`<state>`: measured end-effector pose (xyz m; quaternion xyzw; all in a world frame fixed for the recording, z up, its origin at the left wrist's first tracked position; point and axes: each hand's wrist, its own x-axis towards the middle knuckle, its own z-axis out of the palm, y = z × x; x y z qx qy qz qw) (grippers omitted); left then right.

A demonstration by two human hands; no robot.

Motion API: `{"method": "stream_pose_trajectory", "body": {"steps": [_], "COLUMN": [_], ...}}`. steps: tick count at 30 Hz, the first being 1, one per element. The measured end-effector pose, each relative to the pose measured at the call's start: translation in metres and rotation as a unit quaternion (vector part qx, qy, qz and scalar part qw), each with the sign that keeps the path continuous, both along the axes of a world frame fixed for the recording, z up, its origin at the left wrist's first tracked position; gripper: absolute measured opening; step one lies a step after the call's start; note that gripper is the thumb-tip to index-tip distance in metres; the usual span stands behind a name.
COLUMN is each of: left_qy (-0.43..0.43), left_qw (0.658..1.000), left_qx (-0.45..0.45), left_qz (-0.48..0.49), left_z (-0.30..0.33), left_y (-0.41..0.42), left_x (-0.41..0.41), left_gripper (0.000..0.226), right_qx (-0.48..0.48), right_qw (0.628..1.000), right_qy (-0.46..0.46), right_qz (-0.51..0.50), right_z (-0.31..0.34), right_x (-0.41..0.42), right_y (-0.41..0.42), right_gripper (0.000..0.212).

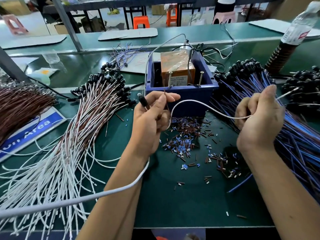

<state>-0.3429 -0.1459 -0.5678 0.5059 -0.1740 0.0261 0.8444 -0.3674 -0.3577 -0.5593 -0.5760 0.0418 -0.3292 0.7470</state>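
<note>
My left hand (150, 116) holds a small black LED holder (142, 100) and pinches its thin brown wire (165, 97) between thumb and forefinger. A white wire (204, 106) arcs from that hand to my right hand (258, 118), which grips it in curled fingers; its bare end (287, 93) sticks out past the thumb. Both hands hover in front of a blue box (181, 90) with an orange unit (178, 66) and two upright screws inside.
A fan of white-and-brown leads (69, 144) with black holders lies on the left, a blue-and-purple bundle (294, 135) on the right. Cut insulation bits (187, 135) litter the green mat. A plastic bottle (297, 25) stands far right. A grey cable (86, 198) crosses my left forearm.
</note>
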Motion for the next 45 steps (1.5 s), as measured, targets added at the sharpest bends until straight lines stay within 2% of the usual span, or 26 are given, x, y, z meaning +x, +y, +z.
{"method": "stream_pose_trajectory", "body": {"steps": [3,6,9,12,16,21,24,27,30,32,35,37,41,45], "left_qy": [0.017,0.017,0.032,0.041,0.01,-0.011,-0.025,-0.061,-0.049,0.001,0.05,0.079,0.123,0.148], "left_qw": [0.998,0.994,0.991,0.99,0.992,0.987,0.986,0.983,0.987,0.994,0.996,0.991,0.968,0.963], "left_qx": [0.001,0.047,0.078,0.107,0.097,0.14,0.156,0.157,0.138,0.089,0.04,0.035,0.058,0.06], "left_qz": [-0.06,-0.094,-0.103,-0.077,-0.075,-0.072,-0.06,-0.073,-0.064,-0.059,-0.063,-0.105,-0.211,-0.217], "left_z": [0.004,0.003,-0.001,-0.004,-0.002,-0.005,-0.006,-0.005,-0.006,-0.007,-0.006,-0.006,-0.009,-0.008], "left_y": [0.002,-0.005,-0.015,-0.02,-0.023,-0.026,-0.025,-0.024,-0.025,-0.024,-0.016,-0.012,-0.015,-0.015], "left_x": [-0.003,-0.006,-0.007,-0.008,-0.013,-0.012,-0.01,-0.01,-0.01,-0.009,-0.003,0.0,-0.002,-0.003], "left_gripper": [0.025,0.021,0.019,0.017,0.018,0.017,0.016,0.015,0.015,0.017,0.02,0.021,0.02,0.02], "right_qx": [-0.046,-0.116,-0.138,-0.157,-0.25,-0.33,-0.35,-0.358,-0.379,-0.37,-0.285,-0.221,-0.14,-0.118], "right_qw": [0.993,0.96,0.938,0.933,0.921,0.905,0.907,0.9,0.897,0.909,0.944,0.959,0.962,0.965], "right_qy": [0.043,0.109,0.127,0.143,0.152,0.163,0.144,0.135,0.118,0.069,0.017,0.013,0.029,0.036], "right_qz": [0.095,0.232,0.291,0.291,0.255,0.216,0.184,0.209,0.194,0.18,0.164,0.179,0.234,0.23], "right_z": [-0.001,-0.004,-0.009,-0.012,-0.011,-0.016,-0.018,-0.019,-0.021,-0.019,-0.014,-0.014,-0.015,-0.017], "right_x": [0.001,-0.003,-0.008,-0.008,-0.009,-0.009,-0.009,-0.008,-0.006,-0.009,-0.012,-0.01,-0.006,-0.005], "right_y": [-0.003,0.013,0.033,0.039,0.036,0.037,0.035,0.035,0.035,0.035,0.035,0.033,0.033,0.033], "right_gripper": [0.06,0.061,0.063,0.063,0.065,0.059,0.052,0.034,0.036,0.031,0.027,0.026,0.022,0.011]}}
